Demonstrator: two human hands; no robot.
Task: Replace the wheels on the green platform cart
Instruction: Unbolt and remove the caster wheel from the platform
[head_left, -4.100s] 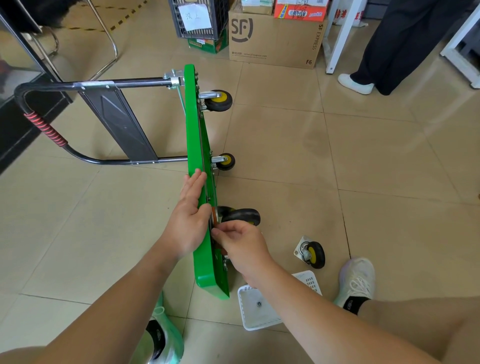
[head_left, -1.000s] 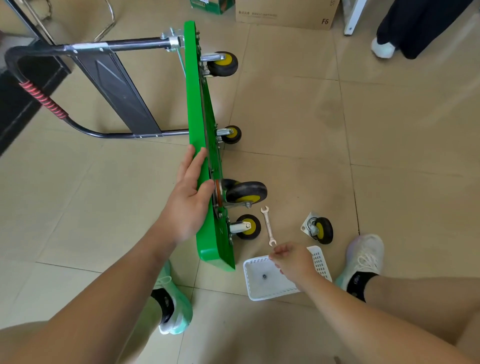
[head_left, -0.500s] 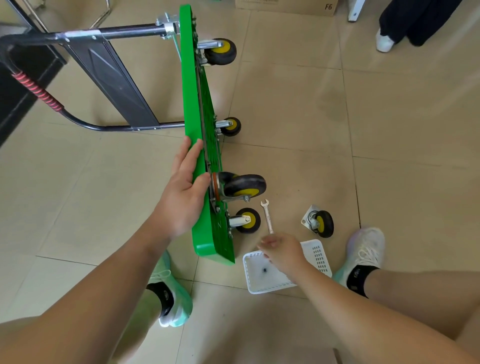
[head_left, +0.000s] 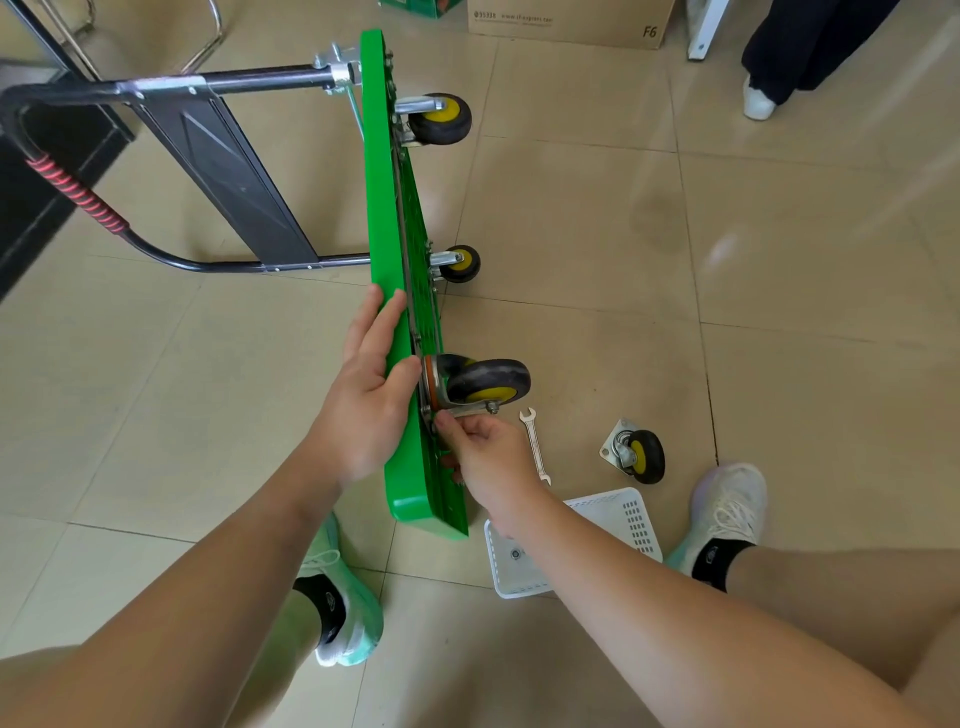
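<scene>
The green platform cart (head_left: 387, 208) stands on its long edge on the tiled floor, wheels pointing right. My left hand (head_left: 363, 395) lies flat against the deck's top face, fingers straight, thumb on the edge. A large grey caster (head_left: 488, 382) with a yellow hub sits at the near upper corner. My right hand (head_left: 488, 457) pinches something small at the caster's mounting plate; my fingertips hide the piece. Two small black wheels (head_left: 441, 119) (head_left: 462, 263) are at the far end. A loose small caster (head_left: 636, 454) and a wrench (head_left: 535, 441) lie on the floor.
A white plastic basket (head_left: 628, 514) holding a small nut (head_left: 515, 554) sits by my right shoe (head_left: 727, 514). The cart's black handle (head_left: 78, 200) stretches left. A cardboard box (head_left: 566, 15) and a standing person's legs (head_left: 779, 52) are at the back.
My right hand left the caster, reached into the white basket, and has come back up to the caster's mounting plate. My left hand stayed on the deck.
</scene>
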